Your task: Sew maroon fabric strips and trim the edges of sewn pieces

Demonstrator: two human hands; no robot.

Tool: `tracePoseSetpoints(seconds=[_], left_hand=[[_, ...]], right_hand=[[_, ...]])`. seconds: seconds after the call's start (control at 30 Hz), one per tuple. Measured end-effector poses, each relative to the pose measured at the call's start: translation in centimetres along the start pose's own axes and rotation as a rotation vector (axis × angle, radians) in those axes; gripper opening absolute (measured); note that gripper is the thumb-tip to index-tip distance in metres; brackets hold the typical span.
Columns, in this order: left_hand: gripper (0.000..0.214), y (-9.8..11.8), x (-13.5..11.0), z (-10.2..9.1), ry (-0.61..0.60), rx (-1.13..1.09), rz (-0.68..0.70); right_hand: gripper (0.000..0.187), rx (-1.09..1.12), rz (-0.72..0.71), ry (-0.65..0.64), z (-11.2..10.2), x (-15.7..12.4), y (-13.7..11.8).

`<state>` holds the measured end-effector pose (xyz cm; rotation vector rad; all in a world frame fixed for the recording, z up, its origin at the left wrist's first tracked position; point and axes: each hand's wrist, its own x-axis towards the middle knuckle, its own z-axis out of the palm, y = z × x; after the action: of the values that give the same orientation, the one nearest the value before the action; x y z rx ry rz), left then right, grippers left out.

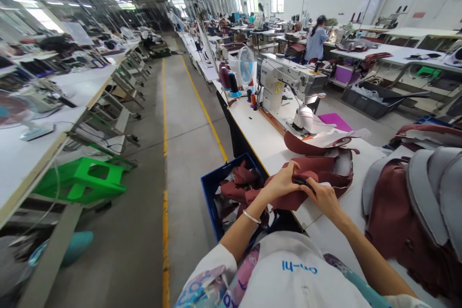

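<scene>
My left hand (283,184), with a white bangle on its wrist, is closed on the edge of a maroon leather-like piece (292,200) at the near edge of the sewing table. My right hand (324,198) grips a slim black tool (303,182), its tip close to my left fingers; its kind is unclear. More maroon pieces with pale lining (337,166) lie just beyond my hands. Behind them stands a sewing machine (285,82), with a curved maroon piece (306,145) in front of its needle area.
A blue crate (207,192) of maroon scraps stands on the floor at my left. Stacked maroon and grey panels (393,207) lie at my right. Thread cones (224,79) and a small fan (246,65) stand by the machine. A person (316,43) works farther back.
</scene>
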<state>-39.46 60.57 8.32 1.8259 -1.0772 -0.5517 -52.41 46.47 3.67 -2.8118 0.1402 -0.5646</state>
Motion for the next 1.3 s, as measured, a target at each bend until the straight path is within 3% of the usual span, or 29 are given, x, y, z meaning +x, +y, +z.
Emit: tracePoseSetpoints(seconds=[0.17,0.33,0.5,0.63,0.73,0.87,1.0,1.1,1.2,1.27,1.3], left_hand=[[0.055,0.4,-0.3,-0.3,-0.013,0.027,-0.016],[0.063,0.3,-0.7,-0.8,0.012,0.0,0.007],[0.077,0.7,-1.0,-1.8,0.036,-0.058,0.065],[0.108,0.8,-2.7,-1.5,0.06,0.03,0.258],[0.118,0.4,-4.2,0.5,0.166,0.146,0.287],[0.069,0.2,-4.5,2.1,0.317,0.097,0.206],[0.027,0.7,-3.4,0.1,0.407,-0.114,0.017],[0.037,1.0,-2.8,-1.6,0.513,-0.215,-0.119],[0.034,1.6,-2.6,-2.1,0.543,-0.197,-0.123],[0.027,2.1,-2.4,-2.1,0.543,-0.152,-0.09],[0.023,2.4,-2.4,-2.1,0.54,-0.13,-0.076]], right_hand=[[0.043,0.068,0.037,0.003,-0.3,0.0,0.2],[0.041,0.251,0.308,0.207,-1.2,0.3,1.1],[0.043,0.725,0.342,0.014,-2.1,1.9,0.6],[0.049,1.198,0.428,0.15,-4.1,3.7,-1.5],[0.049,1.35,0.462,0.222,-5.9,5.1,-3.7],[0.045,1.332,0.396,0.191,-7.4,6.8,-5.2],[0.039,1.037,0.27,0.229,-7.3,8.2,-3.9],[0.033,0.742,0.233,0.297,-7.3,7.9,-2.7],[0.024,0.681,0.227,0.41,-7.9,6.1,-2.9],[0.017,0.669,0.085,0.406,-8.2,4.9,-3.5],[0.01,0.63,-0.03,0.34,-8.1,4.4,-3.8]])
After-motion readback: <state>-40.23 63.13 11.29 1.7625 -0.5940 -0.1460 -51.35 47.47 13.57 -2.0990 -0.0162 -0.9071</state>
